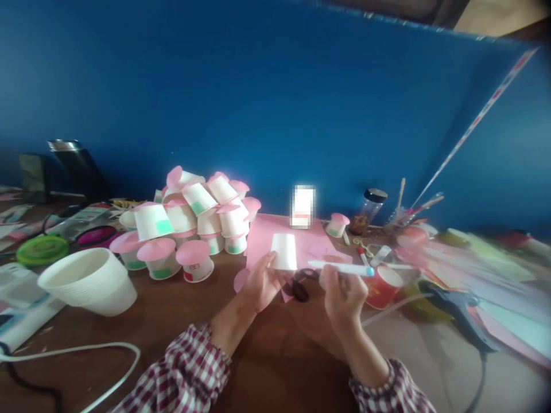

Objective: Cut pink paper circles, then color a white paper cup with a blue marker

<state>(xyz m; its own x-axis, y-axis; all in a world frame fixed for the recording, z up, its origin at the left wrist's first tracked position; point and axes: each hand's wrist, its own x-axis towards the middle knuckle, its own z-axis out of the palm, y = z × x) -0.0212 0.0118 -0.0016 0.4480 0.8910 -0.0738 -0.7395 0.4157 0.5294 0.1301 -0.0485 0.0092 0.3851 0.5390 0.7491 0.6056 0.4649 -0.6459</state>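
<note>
A flat blue wall (275,109) fills twelve o'clock beyond the brown tabletop (275,355); the left hand (262,287) curls its fingers around a tapered white paper cup (284,251), the right hand (345,298) pinches a slim white pen (352,268).

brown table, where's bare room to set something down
The table is bare between the left sleeve and right sleeve, and, bar a white cable, between the left sleeve and the nested white cups. It's crowded at right with papers and a corded tool, and beyond those cups.
</note>
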